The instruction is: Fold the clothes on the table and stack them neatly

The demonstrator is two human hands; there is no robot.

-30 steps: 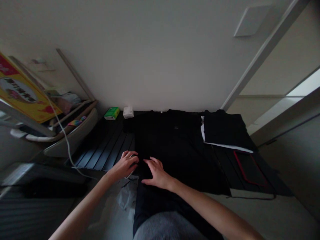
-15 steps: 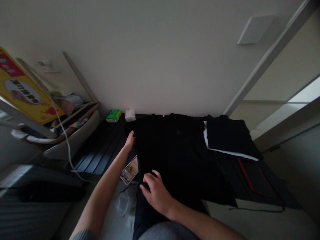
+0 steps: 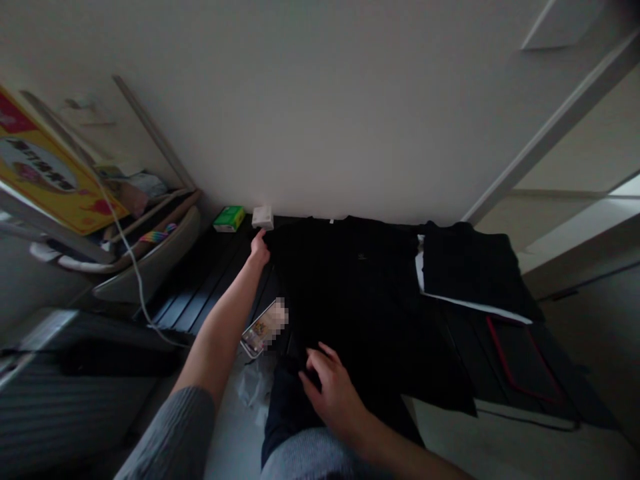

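Black T-shirt [image 3: 345,293] lies spread mid-frame on slatted black worktop [image 3: 210,287]. Left hand [image 3: 259,249], fingers together, at shirt's upper-left edge, pinch unclear; right hand [image 3: 333,390] curled, fingers half spread on lower shirt.

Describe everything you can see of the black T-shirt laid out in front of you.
The black T-shirt lies spread out on a dark slatted surface and looks like soft knit fabric. A small pale neck label sits at the neckline along the far edge, and a small dark chest logo shows below it. The left hand touches its far left corner, while the right hand rests on its near part, where the cloth bunches.
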